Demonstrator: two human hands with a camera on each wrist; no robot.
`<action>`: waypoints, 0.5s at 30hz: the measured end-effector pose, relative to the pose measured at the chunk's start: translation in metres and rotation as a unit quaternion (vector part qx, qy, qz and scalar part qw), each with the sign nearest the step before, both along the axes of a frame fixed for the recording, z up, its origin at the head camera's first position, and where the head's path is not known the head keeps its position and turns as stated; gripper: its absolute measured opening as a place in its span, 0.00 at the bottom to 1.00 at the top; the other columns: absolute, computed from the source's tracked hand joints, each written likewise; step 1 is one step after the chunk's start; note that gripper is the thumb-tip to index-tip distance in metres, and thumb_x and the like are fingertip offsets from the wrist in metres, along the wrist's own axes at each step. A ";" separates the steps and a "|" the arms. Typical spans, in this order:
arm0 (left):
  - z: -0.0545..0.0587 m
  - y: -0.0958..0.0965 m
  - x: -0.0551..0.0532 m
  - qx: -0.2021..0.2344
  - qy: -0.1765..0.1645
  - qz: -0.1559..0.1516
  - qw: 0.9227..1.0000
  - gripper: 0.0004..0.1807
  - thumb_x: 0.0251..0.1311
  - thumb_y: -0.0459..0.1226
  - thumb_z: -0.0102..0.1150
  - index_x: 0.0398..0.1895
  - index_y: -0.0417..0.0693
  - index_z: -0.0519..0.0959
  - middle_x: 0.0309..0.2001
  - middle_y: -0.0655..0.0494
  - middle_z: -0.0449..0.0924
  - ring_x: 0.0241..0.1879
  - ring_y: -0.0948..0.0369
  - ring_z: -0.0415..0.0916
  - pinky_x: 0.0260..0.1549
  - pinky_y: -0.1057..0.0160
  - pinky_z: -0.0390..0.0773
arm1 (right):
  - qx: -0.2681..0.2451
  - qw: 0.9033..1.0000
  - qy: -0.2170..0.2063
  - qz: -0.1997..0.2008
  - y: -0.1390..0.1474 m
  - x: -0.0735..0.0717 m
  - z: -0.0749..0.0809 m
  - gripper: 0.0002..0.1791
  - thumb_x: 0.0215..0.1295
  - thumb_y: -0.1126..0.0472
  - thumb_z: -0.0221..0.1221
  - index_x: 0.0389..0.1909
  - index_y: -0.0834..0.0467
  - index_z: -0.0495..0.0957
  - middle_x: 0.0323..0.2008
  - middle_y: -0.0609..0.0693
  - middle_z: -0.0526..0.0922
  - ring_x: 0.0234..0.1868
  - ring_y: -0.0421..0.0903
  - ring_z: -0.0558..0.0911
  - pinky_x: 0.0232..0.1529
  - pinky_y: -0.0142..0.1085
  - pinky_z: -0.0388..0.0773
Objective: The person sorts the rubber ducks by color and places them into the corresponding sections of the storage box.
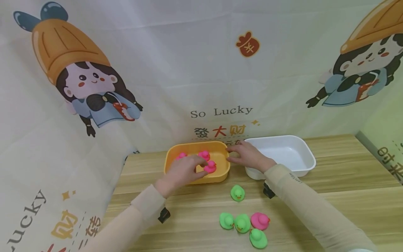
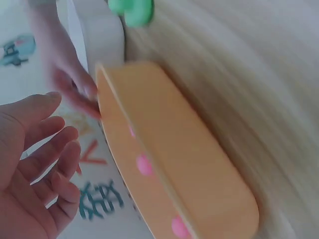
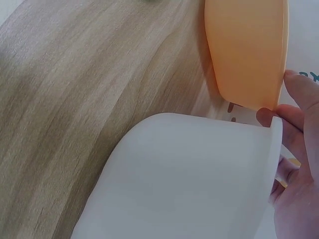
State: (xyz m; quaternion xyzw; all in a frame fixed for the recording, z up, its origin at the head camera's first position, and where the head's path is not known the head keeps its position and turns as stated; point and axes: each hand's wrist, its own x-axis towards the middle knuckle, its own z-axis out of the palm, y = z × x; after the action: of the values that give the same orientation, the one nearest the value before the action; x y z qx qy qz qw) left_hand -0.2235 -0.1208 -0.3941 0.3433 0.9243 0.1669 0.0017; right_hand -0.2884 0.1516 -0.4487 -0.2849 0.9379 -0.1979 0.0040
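Note:
Above the left part of an orange plastic bin (image 1: 197, 181) is my left hand (image 1: 184, 172), its loosely bent fingers (image 2: 65, 154) holding nothing in the left wrist view. Several pink rubber ducks lie in the bin, among them one (image 1: 210, 167) by the left fingertips and another (image 1: 204, 155) behind it. My right hand (image 1: 248, 155) reaches in from the right and pinches the bin's right rim with thumb and finger. That grip shows at the end of the orange bin (image 3: 246, 55) in the right wrist view, beside a white bin (image 3: 184, 174).
The white bin (image 1: 283, 150) stands right of the orange one, partly behind my right forearm. On the wooden table (image 1: 189, 217) in front lie several green rubber ducks (image 1: 237, 193) and a pink duck (image 1: 260, 221). A printed cloth (image 1: 176, 70) hangs close behind both bins.

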 end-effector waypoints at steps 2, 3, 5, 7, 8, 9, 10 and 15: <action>-0.001 0.007 0.008 0.008 -0.002 -0.010 1.000 0.14 0.64 0.41 0.72 0.50 0.45 0.87 0.45 0.54 0.89 0.45 0.55 0.85 0.47 0.56 0.84 | 0.000 1.000 -0.001 -0.001 0.000 0.000 0.000 0.26 0.72 0.49 0.64 0.63 0.60 0.82 0.59 0.56 0.85 0.56 0.57 0.78 0.60 0.53 0.74; -0.002 0.010 0.012 0.013 0.000 -0.015 1.000 0.14 0.64 0.40 0.72 0.50 0.45 0.87 0.46 0.54 0.89 0.45 0.55 0.85 0.46 0.56 0.84 | -0.002 1.000 -0.004 -0.002 -0.001 0.001 0.001 0.26 0.72 0.49 0.65 0.63 0.60 0.82 0.59 0.56 0.85 0.56 0.57 0.78 0.60 0.53 0.74; -0.005 0.016 0.021 0.020 0.010 -0.030 0.999 0.15 0.64 0.41 0.73 0.50 0.46 0.87 0.46 0.55 0.88 0.44 0.56 0.85 0.46 0.58 0.84 | -0.002 1.000 -0.003 -0.002 -0.001 0.001 0.001 0.26 0.72 0.49 0.65 0.63 0.60 0.82 0.59 0.56 0.85 0.56 0.57 0.78 0.61 0.54 0.74; -0.007 0.023 0.029 0.028 0.025 -0.044 0.998 0.14 0.63 0.41 0.73 0.49 0.46 0.87 0.46 0.55 0.88 0.44 0.56 0.84 0.46 0.58 0.84 | -0.003 1.000 -0.002 -0.003 -0.001 0.002 0.001 0.26 0.72 0.49 0.65 0.63 0.59 0.82 0.59 0.56 0.85 0.56 0.57 0.77 0.61 0.54 0.74; -0.009 0.026 0.034 0.030 0.033 -0.050 0.998 0.13 0.63 0.42 0.73 0.48 0.46 0.88 0.46 0.55 0.88 0.45 0.57 0.84 0.46 0.58 0.84 | -0.002 1.000 -0.002 -0.003 -0.001 0.002 0.002 0.26 0.72 0.49 0.65 0.63 0.59 0.82 0.59 0.56 0.85 0.56 0.57 0.78 0.61 0.54 0.74; -0.011 0.030 0.038 0.031 0.039 -0.056 0.997 0.13 0.63 0.42 0.73 0.47 0.47 0.88 0.45 0.55 0.88 0.45 0.57 0.83 0.46 0.58 0.84 | -0.001 1.000 0.001 -0.003 -0.001 0.002 0.002 0.25 0.72 0.49 0.65 0.63 0.59 0.82 0.59 0.56 0.85 0.56 0.57 0.78 0.61 0.54 0.74; -0.013 0.033 0.041 0.032 0.041 -0.062 0.997 0.13 0.63 0.43 0.73 0.47 0.48 0.88 0.45 0.56 0.88 0.45 0.58 0.83 0.45 0.59 0.84 | 0.000 1.000 0.002 -0.003 -0.001 0.003 0.002 0.25 0.72 0.49 0.65 0.63 0.60 0.82 0.59 0.56 0.85 0.56 0.58 0.78 0.61 0.54 0.74; -0.023 0.050 0.060 0.039 0.017 -0.086 0.995 0.13 0.64 0.45 0.73 0.48 0.50 0.89 0.44 0.57 0.87 0.45 0.61 0.83 0.42 0.66 0.82 | 0.000 1.000 -0.005 -0.007 -0.002 0.004 0.004 0.26 0.72 0.49 0.65 0.64 0.59 0.82 0.59 0.56 0.85 0.56 0.58 0.77 0.61 0.54 0.74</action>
State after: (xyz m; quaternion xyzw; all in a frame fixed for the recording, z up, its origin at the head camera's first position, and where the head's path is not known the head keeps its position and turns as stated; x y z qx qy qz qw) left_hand -0.1636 -0.0703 -0.4176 0.4240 0.8842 0.1959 -0.0132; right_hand -0.2846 0.1499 -0.4447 -0.2772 0.9398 -0.1997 0.0070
